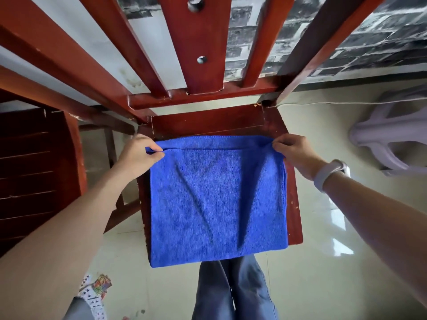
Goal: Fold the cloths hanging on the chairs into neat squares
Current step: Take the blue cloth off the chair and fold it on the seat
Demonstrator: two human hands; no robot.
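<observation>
I am watching both hands, left [138, 153] and right [293, 150], pinching the blue cloth's [217, 199] far corners on the chair seat [293, 204]; the layers seem doubled; uneven pulling risks skewing the edges.

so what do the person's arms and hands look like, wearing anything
Both forearms are bare, with no sleeves in view and no gloves. The left hand has nothing on it or its wrist. The right hand is also bare, but its wrist carries a pale lilac wristband with a smooth strap.
</observation>
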